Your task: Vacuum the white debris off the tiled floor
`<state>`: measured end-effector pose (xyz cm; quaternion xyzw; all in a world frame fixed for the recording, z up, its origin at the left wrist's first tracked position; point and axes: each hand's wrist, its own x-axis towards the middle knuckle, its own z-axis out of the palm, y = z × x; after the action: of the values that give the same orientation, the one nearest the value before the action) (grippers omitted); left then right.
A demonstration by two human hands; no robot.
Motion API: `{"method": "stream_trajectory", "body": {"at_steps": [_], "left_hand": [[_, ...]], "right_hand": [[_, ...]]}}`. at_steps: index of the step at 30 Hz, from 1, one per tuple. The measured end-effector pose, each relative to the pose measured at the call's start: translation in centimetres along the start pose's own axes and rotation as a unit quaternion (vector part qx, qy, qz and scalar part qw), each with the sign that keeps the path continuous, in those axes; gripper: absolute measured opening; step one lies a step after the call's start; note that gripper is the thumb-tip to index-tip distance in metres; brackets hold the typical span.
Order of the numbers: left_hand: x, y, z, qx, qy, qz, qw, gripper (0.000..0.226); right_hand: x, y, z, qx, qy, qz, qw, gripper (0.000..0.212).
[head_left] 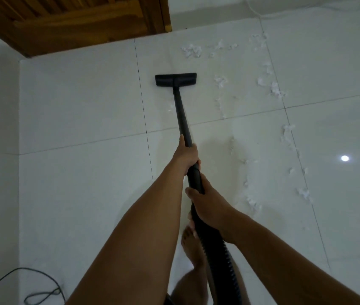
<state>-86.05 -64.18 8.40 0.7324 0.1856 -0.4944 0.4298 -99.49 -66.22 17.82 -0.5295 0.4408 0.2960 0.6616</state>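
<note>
In the head view, a black wand [182, 115] is held by both hands. The left grip [187, 156] is clamped round the tube farther forward. The right grip [207, 205] is closed round the thicker end just behind it, where the ribbed hose [220, 252] joins. The wand's long axis runs ahead from the grips, leaning slightly left, down to the nozzle [175, 79]. The nozzle is laid flat on the tiled floor [82, 106], with its wide edge set across that axis. The white debris [220, 81] is found to the right of this line throughout. One clump lies near the nozzle's right end, and more lies ahead and to the right, by the wall. A scattered trail runs back along the right, apart from the wand, to a patch beside the right grip. None is seen left of the nozzle. The coming stroke is judged to call for a swing rightward, steered by the left grip, which is nearer the nozzle.
</note>
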Motion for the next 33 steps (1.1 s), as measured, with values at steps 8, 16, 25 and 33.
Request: {"method": "stream_trajectory", "body": {"at_steps": [8, 16, 25, 33], "left_hand": [[-2.4, -5.9, 0.8, -0.099, 0.004, -0.013, 0.995, 0.065], [-5.4, -10.4, 2.0, 0.035, 0.005, 0.021, 0.999, 0.066], [-8.2, -15.7, 5.0, 0.061, 0.026, 0.017, 0.998, 0.065], [-11.5, -21.5, 8.9, 0.015, 0.03, 0.003, 0.999, 0.067]], "right_hand": [[-2.7, 5.9, 1.2, 0.149, -0.055, 0.025, 0.987, 0.06], [-5.0, 10.6, 2.7, 0.094, -0.033, 0.002, 0.995, 0.054], [-7.8, 15.9, 1.7, 0.009, 0.004, 0.005, 1.0, 0.057], [-10.7, 22.8, -0.4, -0.019, -0.012, 0.015, 1.0, 0.052]]}}
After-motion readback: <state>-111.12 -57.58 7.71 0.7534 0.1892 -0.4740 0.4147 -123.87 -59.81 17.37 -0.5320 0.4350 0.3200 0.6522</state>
